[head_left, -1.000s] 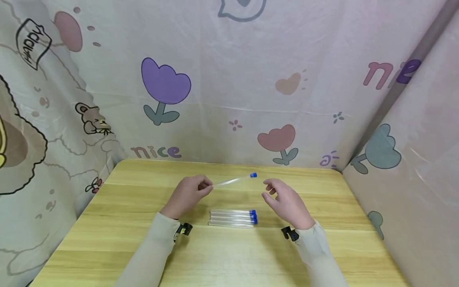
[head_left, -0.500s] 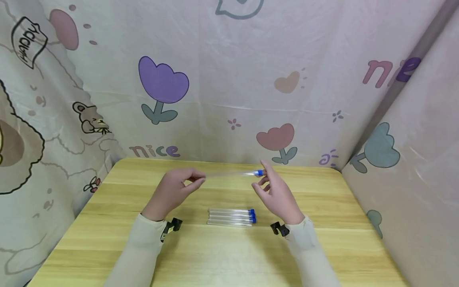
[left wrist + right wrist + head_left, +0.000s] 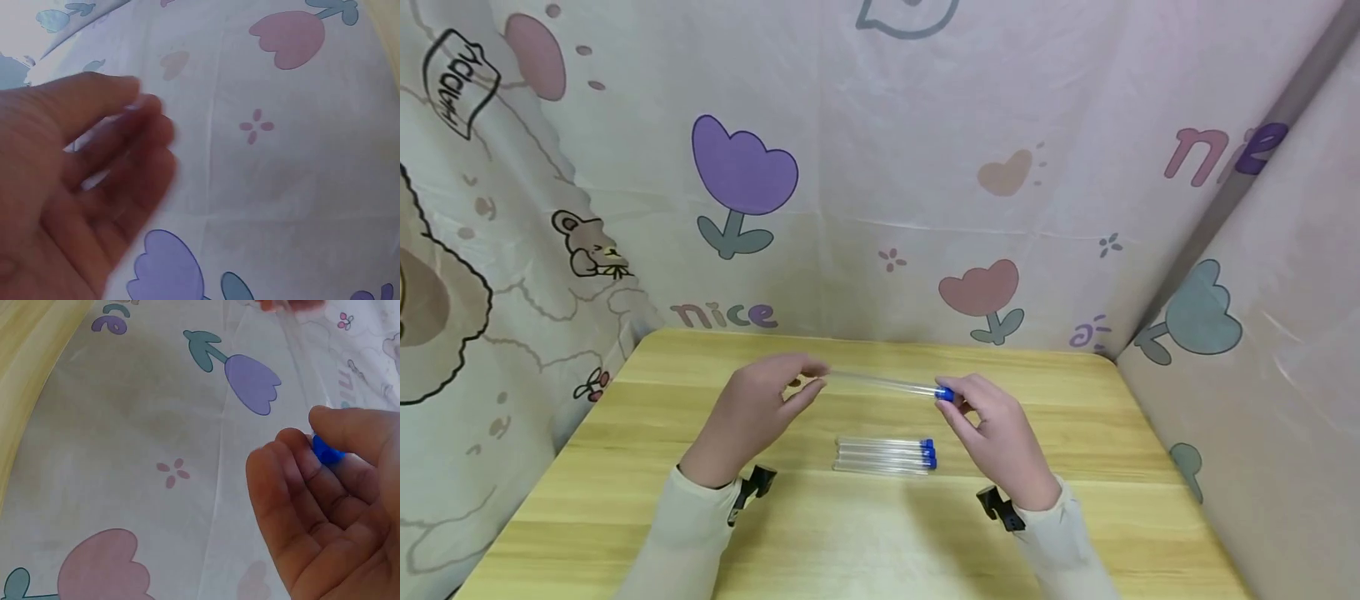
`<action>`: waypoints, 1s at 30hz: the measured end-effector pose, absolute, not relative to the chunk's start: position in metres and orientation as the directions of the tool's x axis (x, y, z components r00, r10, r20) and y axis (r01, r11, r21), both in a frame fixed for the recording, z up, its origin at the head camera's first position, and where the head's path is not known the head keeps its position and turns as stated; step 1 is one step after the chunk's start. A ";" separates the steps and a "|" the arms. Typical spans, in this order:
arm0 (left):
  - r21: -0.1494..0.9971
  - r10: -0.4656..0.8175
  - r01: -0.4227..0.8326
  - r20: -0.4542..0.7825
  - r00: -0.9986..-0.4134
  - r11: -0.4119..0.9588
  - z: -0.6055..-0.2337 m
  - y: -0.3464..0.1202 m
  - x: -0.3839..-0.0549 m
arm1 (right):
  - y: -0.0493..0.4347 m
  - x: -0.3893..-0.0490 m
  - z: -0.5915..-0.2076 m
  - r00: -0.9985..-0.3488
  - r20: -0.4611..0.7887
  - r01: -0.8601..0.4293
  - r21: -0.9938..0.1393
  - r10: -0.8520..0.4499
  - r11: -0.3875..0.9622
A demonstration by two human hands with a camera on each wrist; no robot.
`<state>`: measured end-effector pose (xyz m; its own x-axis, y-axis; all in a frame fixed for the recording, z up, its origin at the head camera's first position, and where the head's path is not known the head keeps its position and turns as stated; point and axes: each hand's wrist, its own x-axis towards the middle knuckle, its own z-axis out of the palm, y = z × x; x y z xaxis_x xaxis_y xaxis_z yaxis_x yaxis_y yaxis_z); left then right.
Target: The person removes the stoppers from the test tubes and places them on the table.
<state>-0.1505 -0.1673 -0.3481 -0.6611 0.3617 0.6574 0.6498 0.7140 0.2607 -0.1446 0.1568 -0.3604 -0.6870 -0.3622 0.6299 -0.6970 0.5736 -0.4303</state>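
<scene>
My right hand [image 3: 1000, 429] pinches the blue cap of a clear test tube [image 3: 887, 383] between thumb and fingers, above the table. In the right wrist view, the blue cap [image 3: 326, 450] shows behind the thumb. The tube's far end reaches the fingertips of my left hand [image 3: 763, 408]. That hand's thumb and index tip stand slightly apart there. In the left wrist view, the left hand [image 3: 81, 169] has relaxed, bent fingers, and no tube shows between them. Several more capped test tubes [image 3: 883, 456] lie side by side on the table, caps to the right.
The wooden table [image 3: 880, 542] has its back edge against a patterned cloth backdrop [image 3: 865, 167]. More cloth hangs along the left and right sides. A black wrist mount [image 3: 752, 492] sits at the left cuff and another black mount [image 3: 1000, 508] at the right.
My right hand has come to the tube's cap and now pinches it. The left hand has moved left, its thumb and index tip parting. The tube's capped end has swung down toward me.
</scene>
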 end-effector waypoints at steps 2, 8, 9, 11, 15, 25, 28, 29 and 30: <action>0.287 0.347 0.595 0.596 -0.724 0.750 -0.347 -0.165 -0.148 | 0.156 -0.143 -0.360 -0.688 0.628 -0.689 -0.412 -0.362 0.596; 0.275 0.359 0.551 0.522 -0.774 0.788 -0.348 -0.158 -0.149 | 0.154 -0.143 -0.357 -0.724 0.605 -0.638 -0.407 -0.330 0.654; 0.272 0.362 0.551 0.520 -0.774 0.789 -0.349 -0.157 -0.149 | 0.154 -0.144 -0.357 -0.732 0.599 -0.630 -0.412 -0.325 0.659; 0.271 0.368 0.550 0.508 -0.779 0.790 -0.349 -0.155 -0.149 | 0.154 -0.145 -0.357 -0.746 0.585 -0.617 -0.425 -0.319 0.662; 0.291 0.377 0.542 0.468 -0.800 0.788 -0.349 -0.154 -0.149 | 0.153 -0.147 -0.357 -0.772 0.551 -0.599 -0.467 -0.316 0.650; 0.251 0.369 0.570 0.550 -0.749 0.783 -0.348 -0.160 -0.147 | 0.153 -0.147 -0.361 -0.803 0.496 -0.584 -0.550 -0.329 0.596; 0.217 0.384 0.593 0.582 -0.716 0.776 -0.348 -0.160 -0.149 | 0.154 -0.147 -0.361 -0.786 0.521 -0.603 -0.525 -0.334 0.600; 0.201 0.391 0.599 0.593 -0.704 0.775 -0.348 -0.160 -0.149 | 0.154 -0.147 -0.361 -0.775 0.533 -0.614 -0.508 -0.339 0.604; 0.181 0.398 0.611 0.611 -0.684 0.771 -0.349 -0.159 -0.150 | 0.155 -0.147 -0.361 -0.759 0.550 -0.629 -0.481 -0.349 0.610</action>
